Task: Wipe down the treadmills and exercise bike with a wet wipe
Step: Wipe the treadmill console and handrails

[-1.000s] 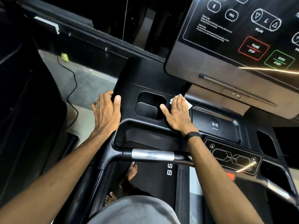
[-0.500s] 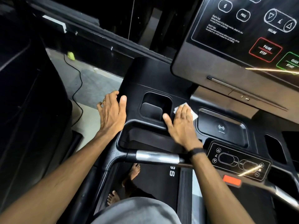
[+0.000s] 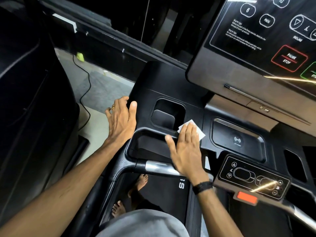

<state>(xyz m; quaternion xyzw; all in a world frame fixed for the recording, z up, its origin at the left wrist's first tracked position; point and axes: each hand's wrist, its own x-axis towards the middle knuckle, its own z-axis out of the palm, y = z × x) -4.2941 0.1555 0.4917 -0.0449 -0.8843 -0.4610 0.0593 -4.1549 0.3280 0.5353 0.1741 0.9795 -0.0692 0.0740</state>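
Note:
I stand on a black treadmill, its console tray [image 3: 164, 84] in front of me. My right hand [image 3: 185, 149] lies flat, fingers straight, pressing a white wet wipe [image 3: 199, 130] onto the tray between the cup recess [image 3: 168, 114] and the phone charging pad [image 3: 237, 138]. Most of the wipe is hidden under my fingers. My left hand [image 3: 122, 120] rests flat on the tray's left edge, fingers straight, a ring on one finger.
The screen panel [image 3: 261, 41] with pause and start buttons overhangs at top right. A small incline control pad [image 3: 253, 178] and a red safety tab [image 3: 247, 197] sit at right. The silver handlebar [image 3: 160, 168] crosses below my hands. Another dark machine [image 3: 32, 100] stands left; a cable [image 3: 85, 96] runs on the floor.
My right hand has slid the wipe back toward me across the tray. The left hand has stayed on the tray's edge. The view has shifted slightly.

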